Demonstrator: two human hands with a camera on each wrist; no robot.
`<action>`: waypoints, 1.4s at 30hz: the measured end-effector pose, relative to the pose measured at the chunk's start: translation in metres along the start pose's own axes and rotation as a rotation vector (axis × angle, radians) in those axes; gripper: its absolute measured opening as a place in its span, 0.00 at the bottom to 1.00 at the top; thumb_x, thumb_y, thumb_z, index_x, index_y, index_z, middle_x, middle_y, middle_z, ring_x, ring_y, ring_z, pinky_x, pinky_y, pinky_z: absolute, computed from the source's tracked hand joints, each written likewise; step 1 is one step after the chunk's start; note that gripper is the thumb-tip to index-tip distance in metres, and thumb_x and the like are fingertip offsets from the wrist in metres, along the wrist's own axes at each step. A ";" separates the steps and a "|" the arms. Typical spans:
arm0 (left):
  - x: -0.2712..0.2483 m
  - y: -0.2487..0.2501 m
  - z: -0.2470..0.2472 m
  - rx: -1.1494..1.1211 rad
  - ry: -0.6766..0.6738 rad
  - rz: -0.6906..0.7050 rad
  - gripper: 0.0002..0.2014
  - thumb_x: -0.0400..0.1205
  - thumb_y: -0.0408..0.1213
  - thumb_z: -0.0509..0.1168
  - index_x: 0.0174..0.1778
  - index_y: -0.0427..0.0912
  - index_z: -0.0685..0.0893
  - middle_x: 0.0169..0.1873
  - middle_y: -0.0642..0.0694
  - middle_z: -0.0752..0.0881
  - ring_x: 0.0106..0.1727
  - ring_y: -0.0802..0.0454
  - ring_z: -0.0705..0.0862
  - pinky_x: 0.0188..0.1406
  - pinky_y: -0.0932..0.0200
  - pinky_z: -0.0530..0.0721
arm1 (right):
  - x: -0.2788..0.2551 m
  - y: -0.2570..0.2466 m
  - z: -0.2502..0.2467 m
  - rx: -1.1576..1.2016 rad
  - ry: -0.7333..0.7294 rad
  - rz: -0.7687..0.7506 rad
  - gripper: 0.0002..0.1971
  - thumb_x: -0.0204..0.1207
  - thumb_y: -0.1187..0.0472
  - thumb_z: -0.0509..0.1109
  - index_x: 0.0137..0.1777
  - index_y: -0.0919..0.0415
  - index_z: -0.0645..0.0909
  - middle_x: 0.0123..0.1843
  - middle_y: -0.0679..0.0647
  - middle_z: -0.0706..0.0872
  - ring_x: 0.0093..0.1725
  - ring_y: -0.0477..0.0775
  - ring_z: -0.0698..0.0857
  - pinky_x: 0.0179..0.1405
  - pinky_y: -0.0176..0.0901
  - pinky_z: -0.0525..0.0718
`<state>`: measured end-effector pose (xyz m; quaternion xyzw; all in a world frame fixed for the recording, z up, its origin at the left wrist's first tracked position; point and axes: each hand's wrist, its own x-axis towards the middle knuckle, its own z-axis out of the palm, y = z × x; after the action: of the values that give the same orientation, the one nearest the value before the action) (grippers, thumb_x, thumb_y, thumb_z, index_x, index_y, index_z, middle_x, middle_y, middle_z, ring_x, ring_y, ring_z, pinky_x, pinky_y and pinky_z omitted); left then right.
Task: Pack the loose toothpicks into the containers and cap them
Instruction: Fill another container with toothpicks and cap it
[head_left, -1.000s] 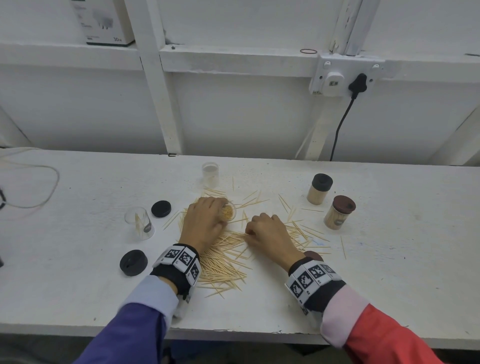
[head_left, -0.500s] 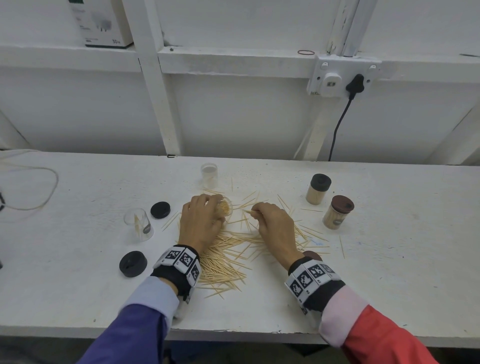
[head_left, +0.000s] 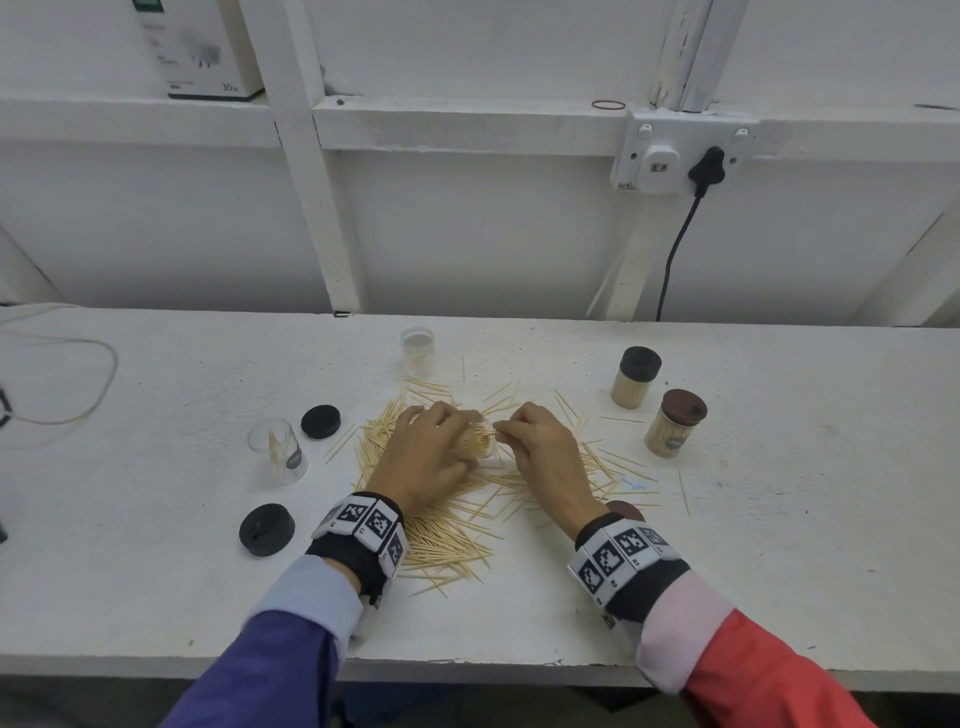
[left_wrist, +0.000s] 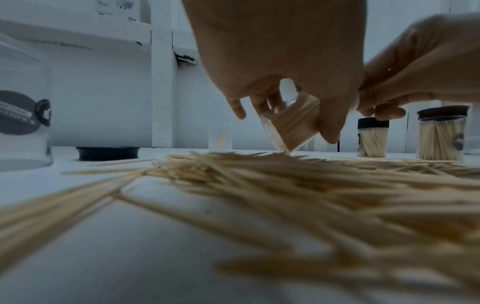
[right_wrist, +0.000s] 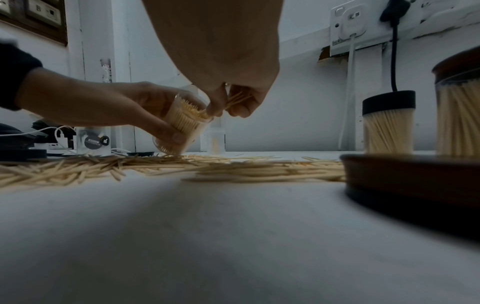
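Two forearms reach in over the near edge of a white table (head_left: 779, 467). A loose pile of toothpicks (head_left: 447, 540) is scattered across the table between the wrists and spreads beyond them. A black cap (head_left: 266, 529) lies flat to the left of the left wrist, and a brown cap (head_left: 626, 510) sits partly hidden behind the right wrist.

Above the pile, the left hand (head_left: 423, 457) curls its fingers and thumb round a clear container (right_wrist: 182, 123), tilted with its mouth towards the right and its base just touching the toothpicks; it is nearly full of them. The right hand (head_left: 540, 449) pinches a small bundle of toothpicks (right_wrist: 235, 100) between thumb and fingers, their tips at the container's mouth.

Further left stand a clear container with only a few toothpicks (head_left: 278, 449) and, just beyond it, a second black cap (head_left: 321, 421). To the right, two filled containers stand upright and well apart from the hands: one with a brown cap (head_left: 675, 423) and, behind it, one with a black cap (head_left: 635, 376). At the far side of the pile stands another small clear container (head_left: 417, 351), nearly empty.

Behind the table rises a white panelled wall with a socket (head_left: 675, 156), a black plug and cable hanging from it. A white box (head_left: 202, 47) stands on the ledge at upper left.
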<state>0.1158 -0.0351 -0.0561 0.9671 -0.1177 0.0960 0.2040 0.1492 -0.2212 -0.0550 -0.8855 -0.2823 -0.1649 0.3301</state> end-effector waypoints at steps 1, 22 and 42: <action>0.000 -0.001 0.000 -0.004 -0.009 0.004 0.32 0.71 0.59 0.55 0.71 0.52 0.77 0.55 0.52 0.79 0.60 0.50 0.78 0.73 0.45 0.65 | 0.000 0.000 0.000 0.020 -0.005 0.003 0.04 0.76 0.67 0.74 0.49 0.65 0.90 0.39 0.52 0.79 0.36 0.51 0.78 0.32 0.43 0.80; 0.000 0.001 0.002 -0.083 -0.065 0.031 0.34 0.74 0.64 0.53 0.72 0.51 0.74 0.61 0.57 0.79 0.63 0.58 0.76 0.72 0.53 0.64 | 0.001 -0.001 0.004 0.219 -0.011 -0.130 0.15 0.73 0.75 0.65 0.54 0.65 0.89 0.51 0.54 0.87 0.49 0.48 0.84 0.48 0.32 0.81; -0.005 0.015 -0.009 -0.251 0.028 -0.159 0.31 0.79 0.56 0.68 0.76 0.49 0.69 0.65 0.52 0.80 0.60 0.53 0.81 0.57 0.50 0.82 | 0.000 -0.001 0.004 0.173 0.027 -0.124 0.19 0.84 0.56 0.58 0.70 0.56 0.81 0.72 0.48 0.81 0.73 0.46 0.74 0.74 0.39 0.68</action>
<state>0.1059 -0.0437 -0.0435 0.9389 -0.0490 0.0779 0.3317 0.1487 -0.2181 -0.0571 -0.8322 -0.3451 -0.1719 0.3984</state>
